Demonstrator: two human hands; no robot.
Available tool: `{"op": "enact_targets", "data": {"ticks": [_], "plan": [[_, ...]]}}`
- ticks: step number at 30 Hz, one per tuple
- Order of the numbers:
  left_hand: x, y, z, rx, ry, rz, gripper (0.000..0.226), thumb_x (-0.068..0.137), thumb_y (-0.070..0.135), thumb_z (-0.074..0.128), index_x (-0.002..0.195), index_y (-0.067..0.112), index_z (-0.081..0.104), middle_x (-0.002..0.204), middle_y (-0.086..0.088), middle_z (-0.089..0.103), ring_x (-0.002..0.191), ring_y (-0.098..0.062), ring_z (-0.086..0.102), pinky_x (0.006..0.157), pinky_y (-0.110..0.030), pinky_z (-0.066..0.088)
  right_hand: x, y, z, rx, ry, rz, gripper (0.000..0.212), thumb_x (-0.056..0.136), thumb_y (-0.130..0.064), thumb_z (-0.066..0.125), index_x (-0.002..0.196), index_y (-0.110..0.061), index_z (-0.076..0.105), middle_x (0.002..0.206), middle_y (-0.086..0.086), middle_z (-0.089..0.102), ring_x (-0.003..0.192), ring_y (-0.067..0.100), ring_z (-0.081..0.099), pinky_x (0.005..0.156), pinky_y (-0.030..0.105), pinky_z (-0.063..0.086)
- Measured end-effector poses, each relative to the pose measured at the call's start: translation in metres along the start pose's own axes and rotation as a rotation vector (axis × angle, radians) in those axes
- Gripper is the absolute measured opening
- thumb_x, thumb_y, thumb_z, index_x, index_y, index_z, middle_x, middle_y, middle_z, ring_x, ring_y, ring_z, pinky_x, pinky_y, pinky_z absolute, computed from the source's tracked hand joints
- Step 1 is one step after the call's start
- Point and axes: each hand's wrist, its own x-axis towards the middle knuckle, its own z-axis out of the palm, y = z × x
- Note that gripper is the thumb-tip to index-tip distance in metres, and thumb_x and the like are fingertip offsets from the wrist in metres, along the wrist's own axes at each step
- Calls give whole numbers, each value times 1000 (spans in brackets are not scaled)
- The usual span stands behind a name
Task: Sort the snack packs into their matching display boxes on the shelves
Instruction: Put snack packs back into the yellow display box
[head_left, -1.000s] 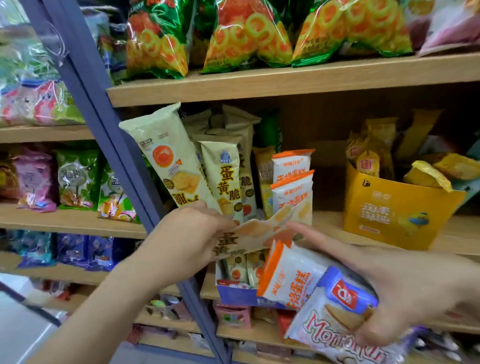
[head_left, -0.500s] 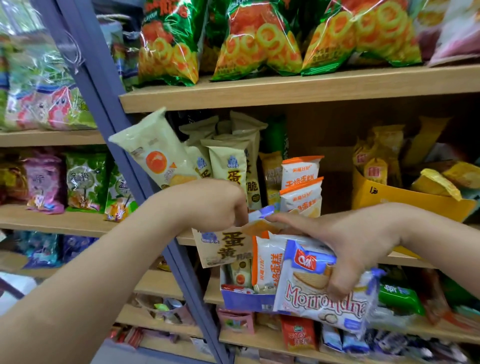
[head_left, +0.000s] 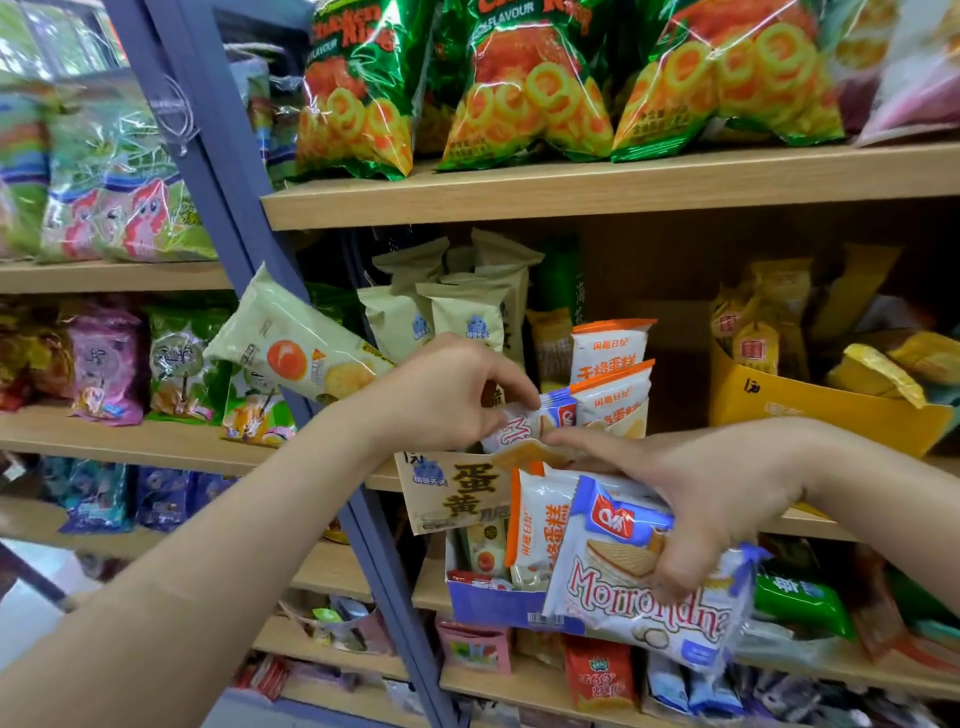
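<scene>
Your right hand (head_left: 727, 499) is gripping a bundle nearest you, fingers (head_left: 675, 574) curled round the Morrondna wafer pack (head_left: 623, 603), with an orange-and-white cake pack (head_left: 540, 525) and a beige egg-yolk pack (head_left: 457, 493) beside it. Just above, your left hand (head_left: 441, 395) is pinching a small wafer pack (head_left: 522, 428). Beyond, more cake packs (head_left: 608, 348) are standing on the shelf (head_left: 821, 527) near a yellow display box (head_left: 810, 410).

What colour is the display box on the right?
The display box is yellow, clearest in the head view.
</scene>
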Motion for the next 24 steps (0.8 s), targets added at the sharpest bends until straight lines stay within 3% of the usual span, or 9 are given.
{"op": "enact_targets", "data": {"ticks": [2, 4, 6, 10, 14, 16, 18, 22, 24], "plan": [[0, 1, 0, 9, -27, 20, 28, 85, 10, 71, 106, 28, 74, 97, 18, 67, 91, -1, 62, 82, -28, 55, -4, -3, -6, 64, -64, 53, 118, 72, -47, 81, 151, -52, -7, 153, -9, 39, 137, 12, 44, 114, 30, 35], [-1, 1, 2, -20, -30, 31, 29, 86, 7, 69, 106, 27, 72, 98, 15, 67, 93, -2, 62, 83, -29, 56, -9, -10, -12, 291, -245, 120, 124, 72, -27, 86, 146, -59, -8, 131, -7, 60, 113, 11, 64, 99, 36, 53], [0, -1, 5, -77, -35, 43, 32, 87, 4, 68, 105, 31, 66, 100, 12, 66, 95, -6, 61, 82, -35, 55, -13, -8, -17, 353, -222, 101, 125, 71, -20, 87, 141, -64, -6, 123, -9, 65, 104, 10, 69, 91, 37, 58], [9, 2, 6, -156, -74, 91, 34, 88, 15, 69, 111, 35, 53, 99, 10, 62, 91, -10, 59, 77, -41, 52, -23, -13, -29, 525, -146, 20, 130, 73, -7, 85, 142, -60, -10, 129, -12, 64, 109, 9, 67, 95, 39, 55], [13, 6, 9, -301, -22, 102, 51, 79, 34, 74, 120, 39, 45, 88, 5, 60, 79, -14, 59, 76, -45, 51, -18, -11, -33, 673, -131, 42, 129, 67, -11, 80, 153, -42, -11, 124, -11, 68, 111, 10, 67, 93, 33, 56], [14, 3, 9, -390, -32, 84, 60, 76, 38, 76, 125, 41, 41, 81, 3, 61, 72, -20, 60, 71, -50, 53, -12, -5, -24, 732, -135, 27, 121, 67, -8, 77, 154, -36, -2, 122, -6, 69, 109, 10, 68, 84, 27, 57], [12, 2, 5, -438, -92, 50, 68, 68, 40, 75, 126, 44, 40, 81, 2, 63, 71, -25, 63, 69, -50, 56, -8, -3, -20, 758, -113, 26, 110, 65, -8, 78, 147, -41, 12, 123, -7, 68, 110, 8, 67, 84, 26, 57], [8, 5, -6, -376, -171, 19, 74, 76, 9, 74, 137, 36, 42, 85, 3, 68, 78, -19, 70, 77, -44, 59, -5, -3, -22, 801, -151, 37, 79, 67, -4, 76, 130, -36, 39, 117, -1, 72, 106, 17, 70, 85, 35, 59], [-3, 6, -13, -190, -15, 77, 59, 83, -2, 67, 133, 26, 55, 90, 4, 71, 83, -11, 69, 80, -41, 58, -4, -3, -23, 766, -150, 38, 73, 67, -5, 77, 127, -31, 43, 115, -1, 73, 105, 19, 70, 86, 37, 59]]}}
